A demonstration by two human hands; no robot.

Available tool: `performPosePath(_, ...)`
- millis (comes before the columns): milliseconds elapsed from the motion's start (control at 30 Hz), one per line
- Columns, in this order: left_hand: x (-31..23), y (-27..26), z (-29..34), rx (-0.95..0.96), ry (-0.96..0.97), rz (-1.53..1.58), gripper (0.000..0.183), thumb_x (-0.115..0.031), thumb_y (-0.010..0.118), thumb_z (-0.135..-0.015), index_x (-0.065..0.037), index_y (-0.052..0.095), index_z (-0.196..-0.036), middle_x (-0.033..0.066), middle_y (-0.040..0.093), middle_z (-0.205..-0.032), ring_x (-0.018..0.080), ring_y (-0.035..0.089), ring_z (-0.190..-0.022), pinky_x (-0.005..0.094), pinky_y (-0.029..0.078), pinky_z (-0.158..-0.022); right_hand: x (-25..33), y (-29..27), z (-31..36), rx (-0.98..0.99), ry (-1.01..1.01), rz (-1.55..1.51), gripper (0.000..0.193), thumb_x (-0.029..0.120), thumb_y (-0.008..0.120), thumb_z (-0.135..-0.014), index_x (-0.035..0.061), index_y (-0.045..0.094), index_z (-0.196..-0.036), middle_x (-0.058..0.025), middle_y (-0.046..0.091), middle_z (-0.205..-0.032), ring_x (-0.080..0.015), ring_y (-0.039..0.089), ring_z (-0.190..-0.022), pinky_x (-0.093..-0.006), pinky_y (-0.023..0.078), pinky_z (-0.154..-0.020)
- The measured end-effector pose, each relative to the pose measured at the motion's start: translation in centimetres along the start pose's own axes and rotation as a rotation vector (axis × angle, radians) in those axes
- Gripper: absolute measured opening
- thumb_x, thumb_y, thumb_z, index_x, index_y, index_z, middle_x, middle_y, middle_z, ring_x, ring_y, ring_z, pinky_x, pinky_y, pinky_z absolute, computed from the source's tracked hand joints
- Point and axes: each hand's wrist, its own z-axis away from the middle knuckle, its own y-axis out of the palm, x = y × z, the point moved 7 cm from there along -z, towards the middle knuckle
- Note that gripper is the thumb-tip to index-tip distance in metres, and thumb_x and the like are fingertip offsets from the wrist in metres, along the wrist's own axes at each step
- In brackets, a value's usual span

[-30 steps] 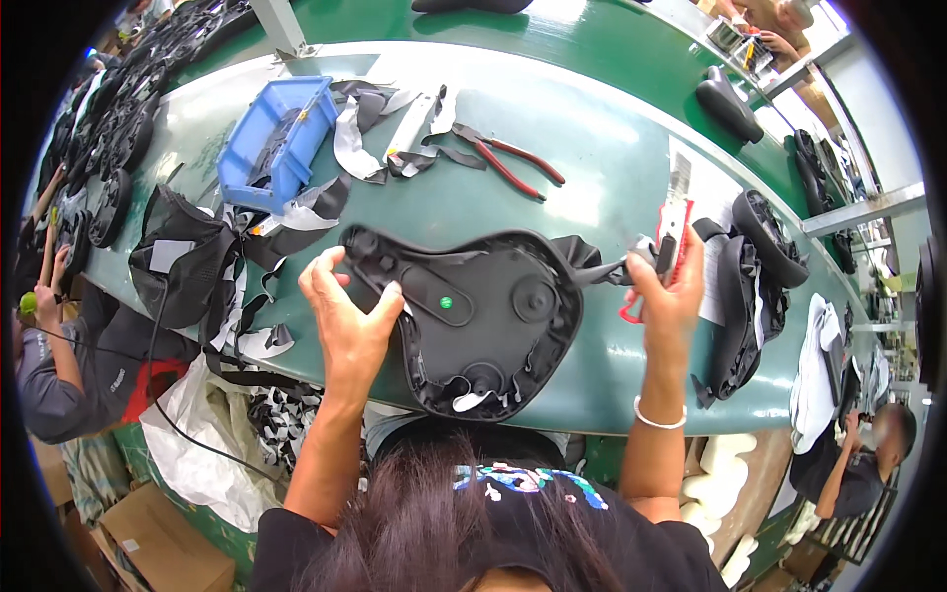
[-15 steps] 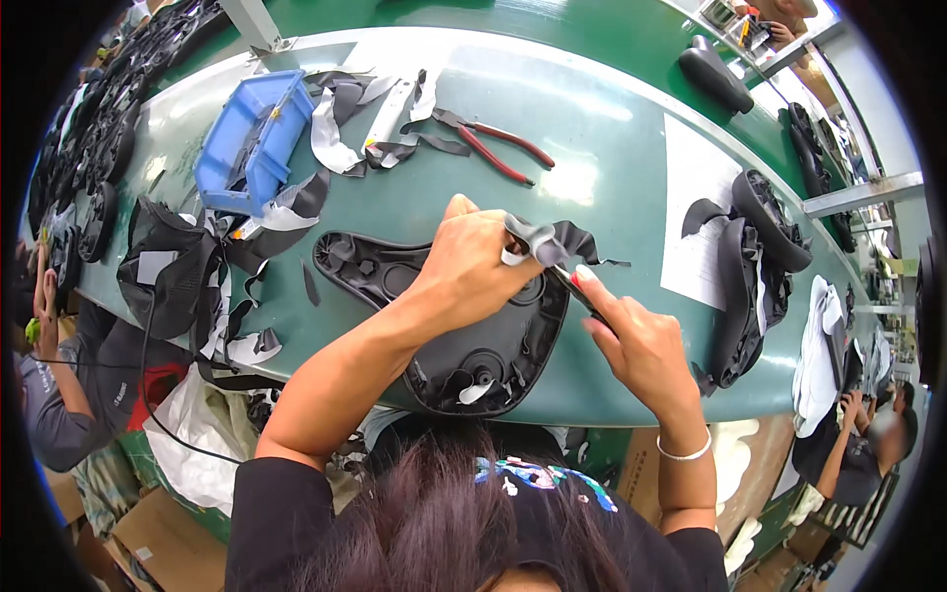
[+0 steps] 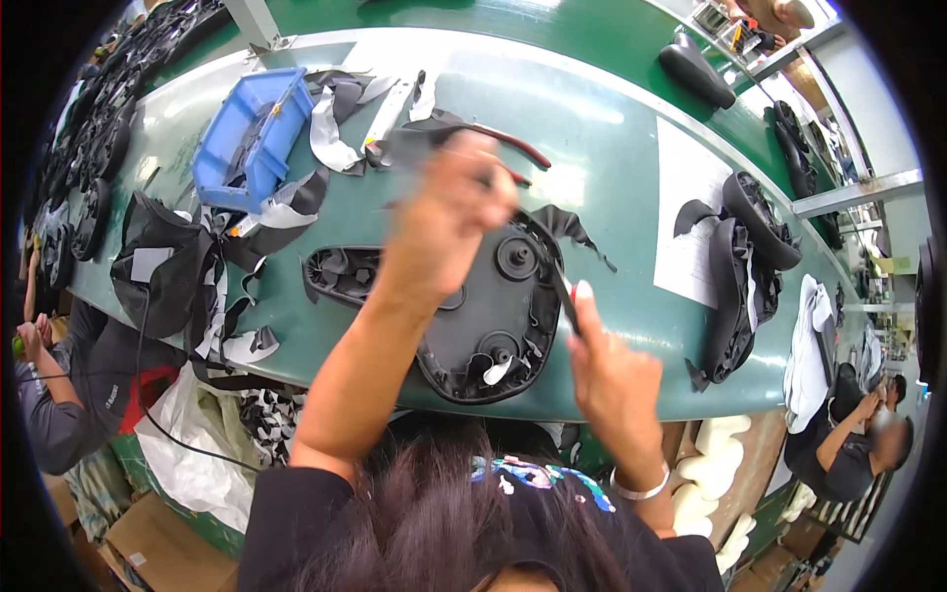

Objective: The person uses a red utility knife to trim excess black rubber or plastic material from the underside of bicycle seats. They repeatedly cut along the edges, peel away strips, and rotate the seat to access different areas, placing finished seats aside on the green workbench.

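Note:
A black seat, like a bicycle saddle (image 3: 473,326), lies underside up on the green table in front of me, its dark cover folded in around the rim. Smeared by motion, my left hand (image 3: 459,197) hovers over its far side; a blurred grey scrap (image 3: 406,150) shows by the fingers, and whether they grip it is unclear. My right hand (image 3: 614,380) is closed around a slim knife (image 3: 565,296), its blade pointing away from me beside the seat's right edge. A loose dark strip of cover (image 3: 572,229) trails off the seat's far right edge.
Red-handled pliers (image 3: 513,148) lie beyond my left hand, partly covered. A blue bin (image 3: 252,148) and fabric scraps (image 3: 330,138) are far left, near a black mesh bag (image 3: 158,252). More seats (image 3: 735,296) rest on white paper at right. Other people sit at both sides.
My left hand has moved up and away from the seat's right edge, with a grey scrap blurred beside it. The knife hand has drawn slightly back toward me. The seat has shifted a little.

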Motion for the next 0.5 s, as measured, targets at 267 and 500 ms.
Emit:
performPosePath(267, -2.2, 4.5, 1.9, 0.265, 0.384, -1.608, 0.022, -0.019, 0.068, -0.078, -0.005, 0.057, -0.065, 0.0057, 0.058, -0.074, 0.0197, 0.046, -0.064, 0.0325, 0.04, -0.059, -0.5, -1.4, -1.7, 0.023, 0.014, -0.026, 0.046, 0.023, 0.059, -0.089, 0.0165, 0.05, -0.134, -0.0114, 0.061, -0.065, -0.0325, 0.058, -0.052, -0.0426, 0.04, -0.047)
performPosePath(500, -5.9, -1.9, 0.8, -0.426, 0.645, -1.471, 0.027, -0.013, 0.064, -0.08, -0.006, 0.056, -0.056, 0.0048, 0.049, -0.062, 0.0173, 0.046, -0.065, 0.0379, 0.036, -0.066, 0.1, -2.4, -0.7, 0.106, -0.067, 0.055, 0.043, 0.022, 0.06, -0.087, 0.0174, 0.055, -0.129, -0.0108, 0.059, -0.059, -0.0308, 0.057, -0.05, -0.0403, 0.04, -0.047)
